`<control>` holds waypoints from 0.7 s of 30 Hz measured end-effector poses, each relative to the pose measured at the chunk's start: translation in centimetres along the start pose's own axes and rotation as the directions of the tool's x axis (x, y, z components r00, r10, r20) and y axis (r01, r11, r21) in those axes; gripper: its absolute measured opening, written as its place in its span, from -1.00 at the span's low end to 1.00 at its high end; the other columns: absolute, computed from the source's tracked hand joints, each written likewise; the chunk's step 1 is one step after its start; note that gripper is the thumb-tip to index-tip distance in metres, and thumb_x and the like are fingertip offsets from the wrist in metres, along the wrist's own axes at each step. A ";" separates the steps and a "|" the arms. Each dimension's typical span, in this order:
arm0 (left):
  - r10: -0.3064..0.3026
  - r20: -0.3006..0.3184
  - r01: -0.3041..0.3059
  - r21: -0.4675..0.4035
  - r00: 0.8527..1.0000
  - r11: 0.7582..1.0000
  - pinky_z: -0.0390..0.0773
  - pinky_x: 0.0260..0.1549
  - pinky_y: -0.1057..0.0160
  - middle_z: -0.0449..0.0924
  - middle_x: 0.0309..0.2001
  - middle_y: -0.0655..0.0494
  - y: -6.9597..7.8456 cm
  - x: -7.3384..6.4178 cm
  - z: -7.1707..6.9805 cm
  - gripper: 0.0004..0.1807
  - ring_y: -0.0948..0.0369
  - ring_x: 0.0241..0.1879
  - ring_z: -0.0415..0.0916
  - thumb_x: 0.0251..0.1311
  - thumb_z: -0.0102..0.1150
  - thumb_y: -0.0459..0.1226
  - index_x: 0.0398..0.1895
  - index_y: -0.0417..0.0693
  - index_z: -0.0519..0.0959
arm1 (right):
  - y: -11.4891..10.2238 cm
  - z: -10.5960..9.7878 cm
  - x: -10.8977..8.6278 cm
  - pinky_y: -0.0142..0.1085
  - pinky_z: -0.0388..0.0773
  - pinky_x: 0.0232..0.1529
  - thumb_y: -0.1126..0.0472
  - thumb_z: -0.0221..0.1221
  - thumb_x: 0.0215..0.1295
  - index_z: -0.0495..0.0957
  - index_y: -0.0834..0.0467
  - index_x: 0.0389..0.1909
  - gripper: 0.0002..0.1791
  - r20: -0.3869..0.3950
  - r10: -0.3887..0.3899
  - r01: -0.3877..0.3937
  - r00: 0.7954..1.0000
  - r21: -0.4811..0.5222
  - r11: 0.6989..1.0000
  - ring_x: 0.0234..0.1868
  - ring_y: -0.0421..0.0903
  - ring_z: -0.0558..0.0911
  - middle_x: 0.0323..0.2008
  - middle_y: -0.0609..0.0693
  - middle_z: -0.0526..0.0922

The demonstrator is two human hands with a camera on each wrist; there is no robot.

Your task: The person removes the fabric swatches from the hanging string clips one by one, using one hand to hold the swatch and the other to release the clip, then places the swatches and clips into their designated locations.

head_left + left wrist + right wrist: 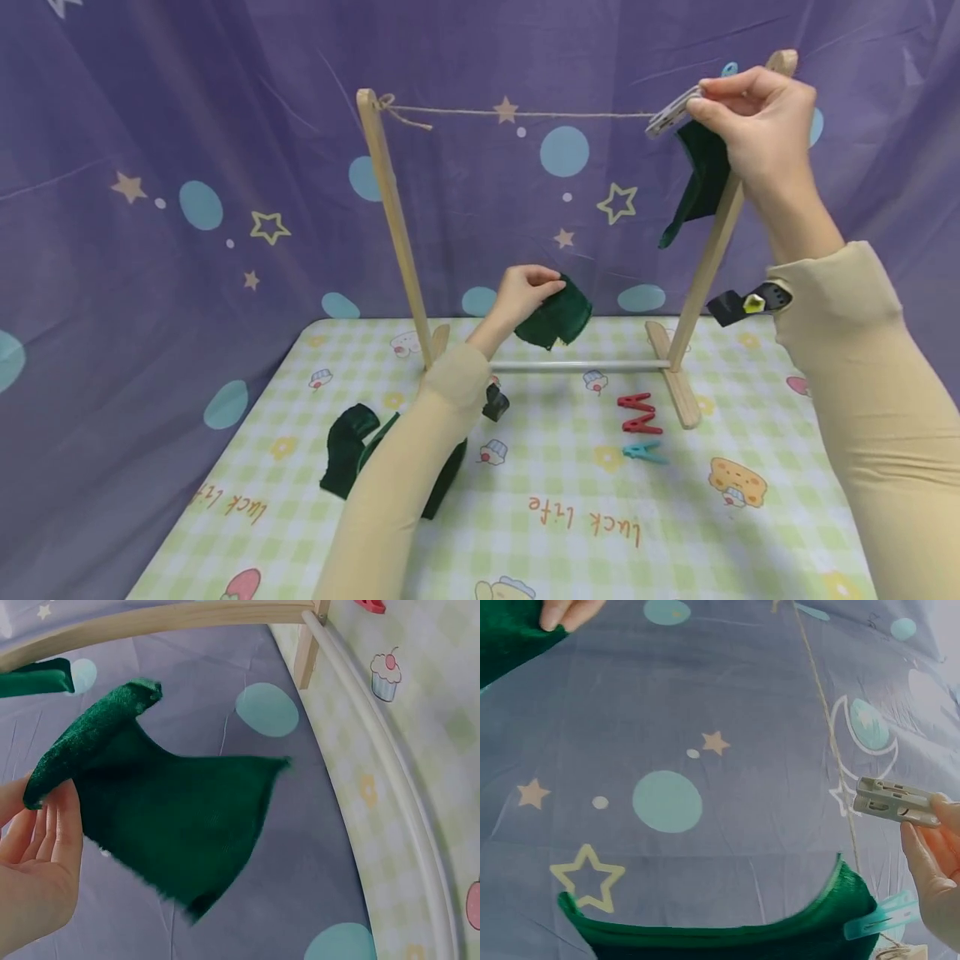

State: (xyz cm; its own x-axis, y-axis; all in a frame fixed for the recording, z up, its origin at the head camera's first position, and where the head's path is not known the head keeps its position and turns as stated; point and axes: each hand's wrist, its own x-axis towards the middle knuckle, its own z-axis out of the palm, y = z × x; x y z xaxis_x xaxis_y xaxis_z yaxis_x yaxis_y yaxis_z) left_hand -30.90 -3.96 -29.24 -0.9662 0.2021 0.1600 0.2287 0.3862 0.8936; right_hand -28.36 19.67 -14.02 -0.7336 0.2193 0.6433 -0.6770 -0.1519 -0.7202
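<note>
My left hand point(517, 296) pinches the edge of a dark green velvety cloth piece point(558, 317), held in the air before the wooden drying rack point(397, 225). In the left wrist view this cloth spreads out from the fingertips, one end folded over. Up at the right part of the rack's string point(517, 113), my right hand point(772, 125) pinches a grey clothespin point(896, 801) between thumb and fingers, its front end overlapping the string. Another green cloth point(707, 167) hangs just below that hand, with a teal clothespin point(877, 919) clipped on its upper corner.
On the checked tablecloth point(555, 550) lie two red clothespins point(637, 426) and a teal clothespin point(645, 452), right of the middle. More green cloth point(345, 450) lies at left, partly behind my left sleeve. A pale rod point(577, 366) joins the rack's feet; a purple curtain hangs behind.
</note>
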 end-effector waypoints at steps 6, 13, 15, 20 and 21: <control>-0.017 0.012 0.017 -0.018 1.000 1.000 0.44 -0.56 0.42 0.60 -0.23 -0.05 -0.8 -0.6 -0.8 -0.76 0.29 -0.49 0.41 0.08 0.18 -0.25 -0.19 -0.17 0.60 | 1.1 -0.3 -1.5 -0.56 0.50 -0.33 0.50 0.30 -0.16 0.61 0.34 -0.47 -0.85 0.055 -0.011 0.012 0.998 -0.011 1.000 -0.44 -0.23 0.62 -0.47 -0.02 0.65; -0.047 0.024 0.048 -0.028 0.999 0.998 0.45 -0.53 0.39 0.58 -0.20 -0.03 -1.5 -1.4 -1.8 -0.74 0.26 -0.43 0.43 0.09 0.17 -0.24 -0.16 -0.13 0.59 | 3.0 -0.6 -3.3 -0.56 0.50 -0.30 0.47 0.28 -0.10 0.60 0.35 -0.36 -0.81 0.141 0.017 -0.008 0.990 -0.067 0.998 -0.36 -0.26 0.62 -0.40 -0.07 0.66; -0.054 0.029 0.055 -0.034 0.998 0.998 0.45 -0.52 0.39 0.58 -0.19 -0.02 -1.7 -1.6 -2.1 -0.74 0.25 -0.43 0.44 0.09 0.18 -0.24 -0.15 -0.13 0.59 | 3.6 -0.8 -4.0 -0.56 0.50 -0.30 0.47 0.27 -0.09 0.61 0.33 -0.35 -0.81 0.155 0.029 -0.018 0.988 -0.075 0.997 -0.35 -0.26 0.62 -0.39 -0.07 0.66; -0.086 0.035 0.087 -0.038 0.996 0.995 0.44 -0.52 0.38 0.58 -0.18 0.00 -2.3 -2.3 -2.9 -0.73 0.26 -0.44 0.41 0.09 0.18 -0.24 -0.13 -0.10 0.58 | 4.9 -1.4 -5.6 -0.57 0.49 -0.29 0.44 0.26 -0.06 0.63 0.24 -0.33 -0.80 0.154 0.077 -0.059 0.985 -0.115 0.992 -0.32 -0.29 0.61 -0.37 -0.10 0.65; -0.090 0.030 0.091 -0.034 0.995 0.995 0.44 -0.53 0.39 0.58 -0.18 0.00 -2.4 -2.5 -3.0 -0.73 0.27 -0.45 0.41 0.08 0.18 -0.23 -0.13 -0.10 0.58 | 5.1 -1.5 -5.9 -0.58 0.49 -0.29 0.43 0.26 -0.05 0.63 0.22 -0.32 -0.80 0.153 0.088 -0.068 0.984 -0.132 0.989 -0.31 -0.29 0.61 -0.36 -0.11 0.64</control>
State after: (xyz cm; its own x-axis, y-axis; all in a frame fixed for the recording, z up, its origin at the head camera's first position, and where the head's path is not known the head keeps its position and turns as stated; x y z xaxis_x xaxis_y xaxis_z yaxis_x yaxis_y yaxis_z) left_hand -29.37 -8.09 -30.48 -0.9788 0.1939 0.0662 0.1359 0.3723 0.9181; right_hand -27.34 19.06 -21.88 -0.7908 0.0553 0.6095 -0.6117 -0.0374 -0.7902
